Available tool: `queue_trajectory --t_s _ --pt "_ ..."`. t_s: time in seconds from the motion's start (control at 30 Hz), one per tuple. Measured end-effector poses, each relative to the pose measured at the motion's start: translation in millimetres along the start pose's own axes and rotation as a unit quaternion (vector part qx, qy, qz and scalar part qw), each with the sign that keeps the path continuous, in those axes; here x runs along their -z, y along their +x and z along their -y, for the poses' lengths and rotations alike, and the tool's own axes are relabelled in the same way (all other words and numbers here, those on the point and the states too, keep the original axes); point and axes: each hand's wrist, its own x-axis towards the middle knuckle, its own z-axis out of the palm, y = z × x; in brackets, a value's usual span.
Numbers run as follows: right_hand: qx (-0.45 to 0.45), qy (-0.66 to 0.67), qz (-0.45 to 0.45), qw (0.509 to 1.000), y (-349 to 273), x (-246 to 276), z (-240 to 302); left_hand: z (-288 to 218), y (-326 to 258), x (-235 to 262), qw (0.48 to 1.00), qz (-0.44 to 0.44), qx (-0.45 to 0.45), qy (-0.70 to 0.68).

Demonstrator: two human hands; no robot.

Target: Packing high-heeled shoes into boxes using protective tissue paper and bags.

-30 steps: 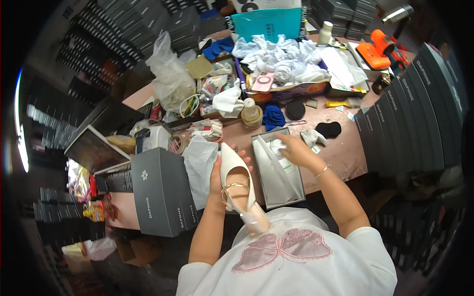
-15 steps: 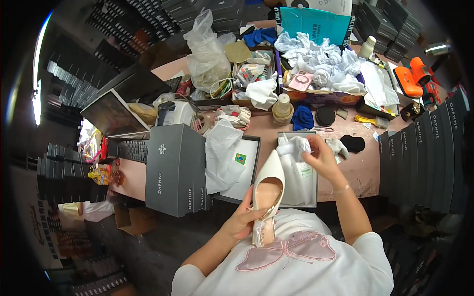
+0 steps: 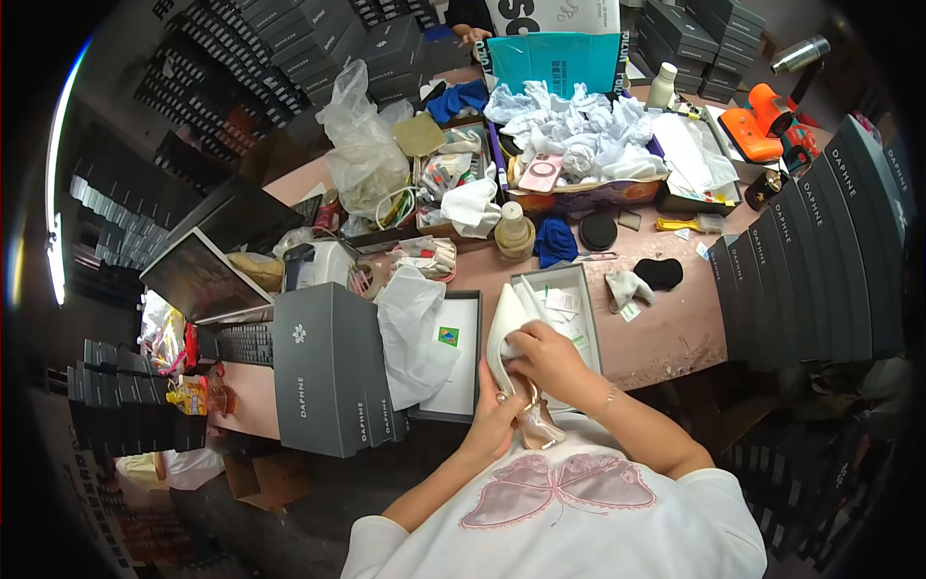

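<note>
A white pointed-toe heeled shoe [image 3: 498,349] is held up in front of my chest, toe pointing away. My left hand [image 3: 490,425] is wrapped round its heel end. At the shoe's opening, my right hand [image 3: 552,365] has its fingers bent inward on a wad of white paper [image 3: 510,348], of which only a bit shows. The fingertips are partly hidden inside the shoe. Just beyond lies an open grey shoebox [image 3: 589,323] with white paper and a label slip in it. To the left is a grey box tray [image 3: 465,333], partly covered by white tissue [image 3: 415,338].
Grey shoeboxes [image 3: 333,376] stand at the left, and a row of them [image 3: 810,251] lines the right. Crumpled white paper [image 3: 579,121] fills a carton at the back. A pump bottle [image 3: 514,234], a black round tin [image 3: 598,231] and a yellow brush [image 3: 690,224] lie between.
My right hand has brought the wad of white paper from above the shoebox to the shoe's opening. The shoe has tilted in my left hand. The whole view has shifted.
</note>
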Motion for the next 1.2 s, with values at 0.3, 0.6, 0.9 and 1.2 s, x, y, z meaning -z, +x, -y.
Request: queue_trajectory --t_s 0.3,0.6,0.9,1.2 --pt "-0.050 0.025 -0.070 0.996 7.3 -9.4 -35.9 15.6 -1.6 18.7 0.999 0.008 0.013 -0.031" --pt "-0.230 0.281 0.049 0.930 1.9 -35.0 -40.0 -7.0 11.4 43.9 0.991 -0.112 -0.076 0.027" --pt "-0.230 -0.061 0.058 0.970 -88.3 -84.0 -136.6 -6.9 53.4 101.7 0.918 -0.101 -0.210 0.320" --pt "-0.264 0.560 -0.072 0.782 -36.7 -30.3 -29.0 36.0 29.8 46.8 0.998 0.028 -0.004 -0.050"
